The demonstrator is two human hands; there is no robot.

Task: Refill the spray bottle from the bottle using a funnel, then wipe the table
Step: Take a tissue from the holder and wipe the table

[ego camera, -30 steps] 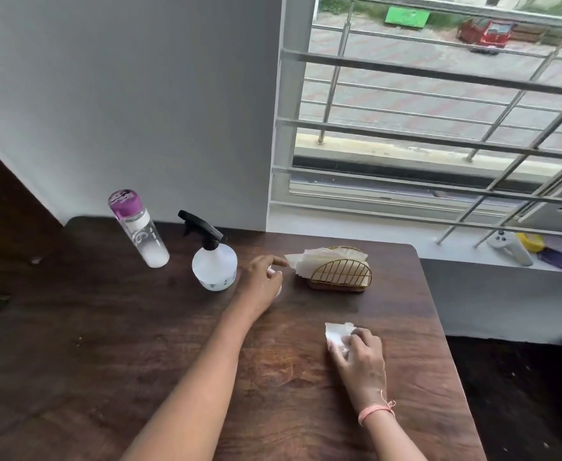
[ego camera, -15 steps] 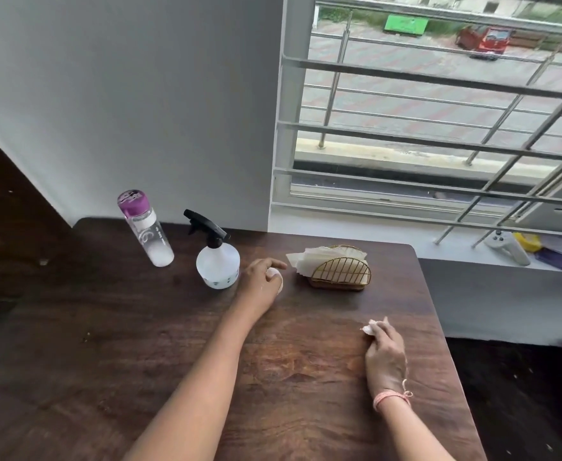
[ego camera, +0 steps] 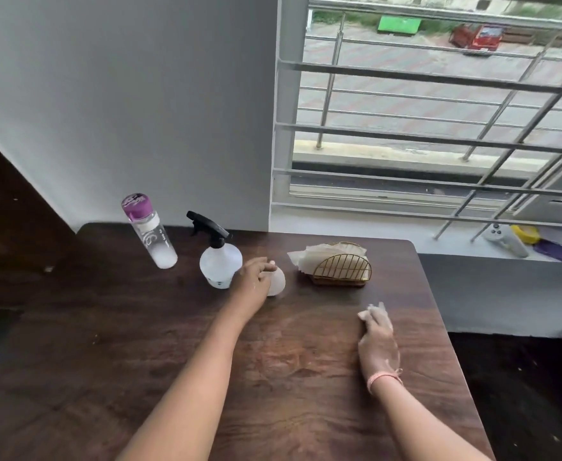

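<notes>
On the dark wooden table, a clear bottle with a purple cap stands at the back left. Beside it is a white spray bottle with a black trigger head. My left hand rests just right of the spray bottle, fingers curled around a white funnel lying on the table. My right hand presses a white tissue flat on the tabletop near the right side; most of the tissue is hidden under the fingers and the hand is blurred.
A gold wire holder with paper napkins stands behind my hands. The table's right edge drops to a dark floor. A barred window and a sill with a white controller lie beyond.
My right hand has slid the tissue from the middle of the table to the right, then slightly back. My left hand stays on the funnel, which shows more now.
</notes>
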